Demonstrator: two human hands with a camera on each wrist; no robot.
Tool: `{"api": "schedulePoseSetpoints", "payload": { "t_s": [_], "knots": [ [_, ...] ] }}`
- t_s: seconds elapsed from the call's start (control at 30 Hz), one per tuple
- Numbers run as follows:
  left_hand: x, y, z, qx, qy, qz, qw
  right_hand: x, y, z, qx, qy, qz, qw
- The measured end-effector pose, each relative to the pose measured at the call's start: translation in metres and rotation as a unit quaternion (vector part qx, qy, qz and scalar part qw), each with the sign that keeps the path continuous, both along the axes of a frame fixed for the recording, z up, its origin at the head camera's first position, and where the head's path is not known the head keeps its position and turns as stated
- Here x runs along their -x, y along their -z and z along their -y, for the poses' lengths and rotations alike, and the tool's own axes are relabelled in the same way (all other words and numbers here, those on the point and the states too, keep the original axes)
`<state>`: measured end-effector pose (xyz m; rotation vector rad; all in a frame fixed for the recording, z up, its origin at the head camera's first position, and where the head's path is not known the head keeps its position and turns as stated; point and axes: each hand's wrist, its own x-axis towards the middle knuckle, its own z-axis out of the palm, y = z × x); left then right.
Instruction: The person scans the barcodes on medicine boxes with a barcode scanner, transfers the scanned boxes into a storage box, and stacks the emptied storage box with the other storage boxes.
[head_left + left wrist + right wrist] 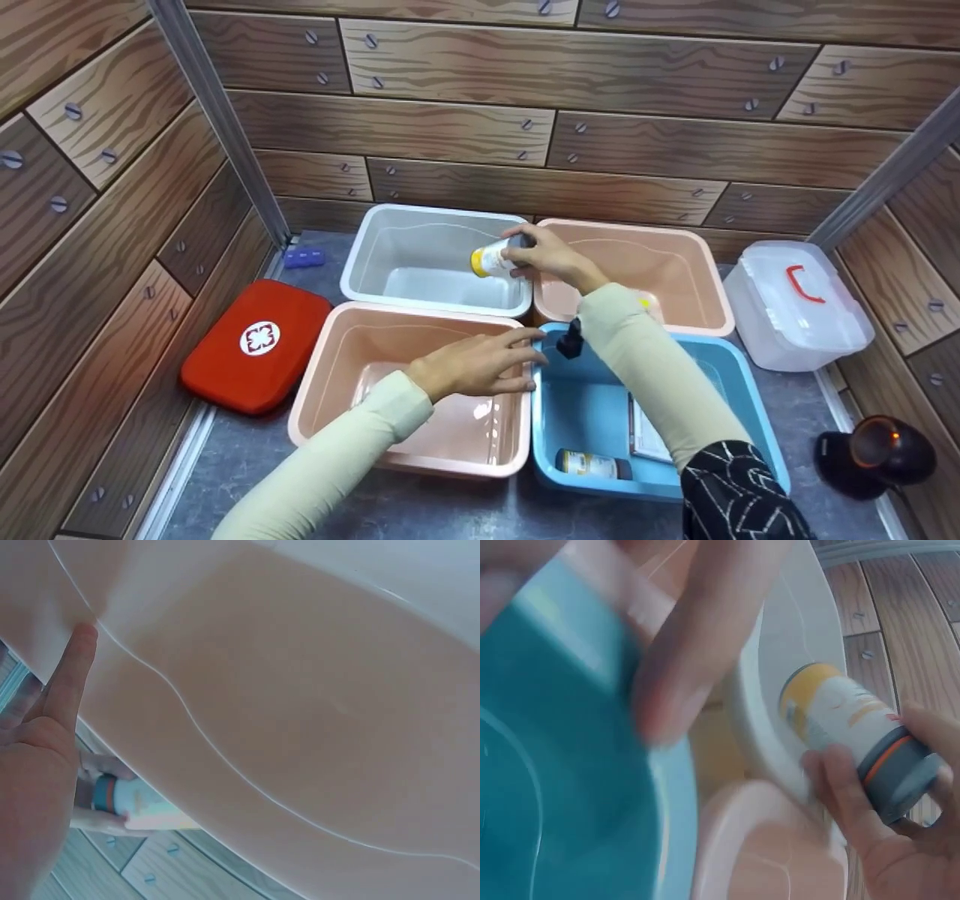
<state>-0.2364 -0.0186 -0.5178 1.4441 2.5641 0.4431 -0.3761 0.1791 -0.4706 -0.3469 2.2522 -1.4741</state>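
Note:
In the head view my right hand (551, 259) holds a white bottle (491, 259) with a yellow end and a dark grey cap, tilted over the right side of the grey bin (435, 307). Fingers and thumb wrap its capped end in the right wrist view, where an orange ring shows on the bottle (836, 712). My left hand (480, 364) is over the near pink bin (409, 315), fingers spread loosely towards the rim of the blue bin (540, 420). Nothing is in the left hand; in the left wrist view its finger (71, 675) overlaps the pink wall.
A second bottle (592, 464) and a flat white item (649, 431) lie in the blue bin. The far pink bin (675, 281) stands behind it. Around are a red case (232, 337), purple pill box (304, 258), clear lidded box (795, 315) and black device (892, 450).

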Motion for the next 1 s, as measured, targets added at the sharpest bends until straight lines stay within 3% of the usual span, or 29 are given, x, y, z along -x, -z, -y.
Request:
{"api": "schedulePoseSetpoints", "payload": {
  "t_s": [0.23,0.37,0.57,0.73,1.0],
  "knots": [
    [-0.001,0.000,0.000,-0.001,0.002,-0.008,1.0000,-0.001,0.013,0.011,0.012,-0.007,-0.007,0.9999],
    [0.000,0.000,0.001,-0.006,0.002,-0.005,1.0000,-0.004,0.023,0.011,0.046,-0.028,-0.038,0.9979],
    [0.000,0.002,0.001,-0.010,0.006,-0.003,0.9999,-0.011,0.032,-0.007,0.095,-0.003,-0.093,0.9912],
    [0.000,0.002,0.001,-0.015,0.006,-0.009,0.9998,-0.032,0.029,-0.045,0.106,0.006,-0.107,0.9886],
    [0.000,0.002,0.002,-0.022,0.007,-0.004,0.9997,-0.083,0.025,-0.119,0.029,-0.044,-0.111,0.9924]
  ]
}}
